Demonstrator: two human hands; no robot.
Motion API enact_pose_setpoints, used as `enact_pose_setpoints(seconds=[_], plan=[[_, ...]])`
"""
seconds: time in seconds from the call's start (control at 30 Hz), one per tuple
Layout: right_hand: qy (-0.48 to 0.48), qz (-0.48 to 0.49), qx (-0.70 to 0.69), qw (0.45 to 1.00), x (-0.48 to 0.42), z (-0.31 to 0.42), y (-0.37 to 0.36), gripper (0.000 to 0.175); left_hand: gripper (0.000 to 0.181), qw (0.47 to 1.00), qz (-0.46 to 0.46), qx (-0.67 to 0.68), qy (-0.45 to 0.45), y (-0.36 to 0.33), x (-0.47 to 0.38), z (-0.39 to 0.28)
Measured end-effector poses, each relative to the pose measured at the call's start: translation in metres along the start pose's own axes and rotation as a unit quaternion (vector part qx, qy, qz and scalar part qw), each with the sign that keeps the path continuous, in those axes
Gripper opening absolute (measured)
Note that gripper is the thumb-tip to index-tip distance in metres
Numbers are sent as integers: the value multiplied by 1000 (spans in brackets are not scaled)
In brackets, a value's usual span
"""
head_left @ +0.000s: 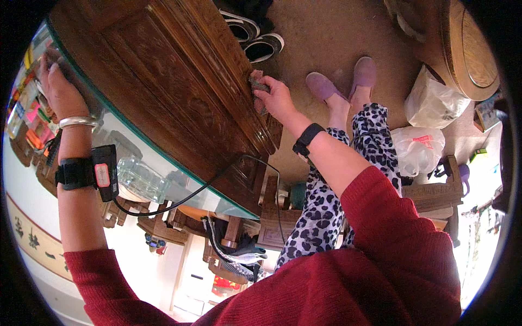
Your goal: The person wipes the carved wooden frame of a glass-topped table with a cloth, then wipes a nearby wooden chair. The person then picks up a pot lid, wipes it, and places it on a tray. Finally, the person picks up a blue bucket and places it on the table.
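Note:
My right hand (275, 100) pinches a folded pink and grey cloth (259, 83) between thumb and fingers. The cloth touches the moulded lower edge of a dark carved wooden cabinet (175, 77). On the left, my left hand (63, 91) rests at the glass top (134, 136) of the cabinet, near its green edge; no object shows in its fingers, though the tips are dim. A silver bangle (77, 121) and a strapped black device (105, 173) are on that arm. From the device a black cable (204, 185) loops across the cabinet front.
Black shoes (263, 47) stand on the floor beside the cabinet. My feet wear purple slippers (326, 87). A clear glass container (142, 179) is on the glass top. To the right are white plastic bags (436, 102) under a round wooden stool (473, 53), and a carved wooden seat (432, 191).

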State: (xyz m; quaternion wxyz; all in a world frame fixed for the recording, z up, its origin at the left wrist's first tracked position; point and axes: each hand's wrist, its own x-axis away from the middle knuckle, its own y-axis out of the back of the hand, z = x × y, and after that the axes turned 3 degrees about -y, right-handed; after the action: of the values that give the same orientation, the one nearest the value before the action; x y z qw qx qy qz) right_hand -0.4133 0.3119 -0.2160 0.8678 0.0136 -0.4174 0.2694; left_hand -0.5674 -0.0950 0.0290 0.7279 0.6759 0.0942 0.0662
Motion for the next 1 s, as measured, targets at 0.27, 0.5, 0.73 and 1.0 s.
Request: enact_pose_setpoints(seconds=[0.27, 0.5, 0.73, 1.0], plan=[[-220, 147, 248, 932, 88, -65, 44, 36, 48, 987, -37, 125, 92, -2, 6, -17], [-133, -26, -101, 986, 64, -34, 8, 24, 48, 991, -38, 117, 45, -1, 1, -18], [-77, -88, 24, 993, 61, -41, -6, 24, 41, 996, -4, 83, 27, 3, 4, -15], [-123, -10, 52, 991, -56, -141, 12, 31, 34, 963, 140, -129, -188, 37, 8, 37]])
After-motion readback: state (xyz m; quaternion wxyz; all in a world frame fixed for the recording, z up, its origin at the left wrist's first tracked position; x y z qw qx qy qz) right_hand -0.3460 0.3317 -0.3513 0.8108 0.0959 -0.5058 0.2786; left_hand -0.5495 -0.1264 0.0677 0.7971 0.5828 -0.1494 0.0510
